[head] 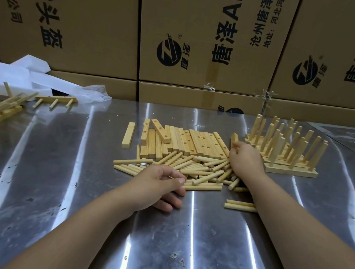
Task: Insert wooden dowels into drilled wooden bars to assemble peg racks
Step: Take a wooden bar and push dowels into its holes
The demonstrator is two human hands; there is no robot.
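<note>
Two hands work at one heap, and the coming move turns on bringing them together. The right hand [245, 158] has its fingers curled round the lower end of a bar [234, 138], which rises tilted out of that grip, its long axis running up and away from the person. Which face carries its holes is not clear. The other drilled bars [195, 142] lie flat, side by side, just left of this grip, and the finished racks [285, 151] stand pegs-up just to its right. The left hand [159, 184] rests with fingers curled on the near left edge of the loose dowels [203, 170]. Its thumb lies against a long dowel [202, 188] that runs off to the right of the grip, but I cannot tell whether it is truly pinched. From the left grip the held bar lies ahead and to the right, across the heap. The left hand is much nearer the dowels, so it is the likely one to feed a peg. A dowel lying crosswise would need turning end-on to meet a hole. Well left of both grips on the metal table [56, 176] lie more racks [0, 106] beside white foam blocks [24, 76].
</note>
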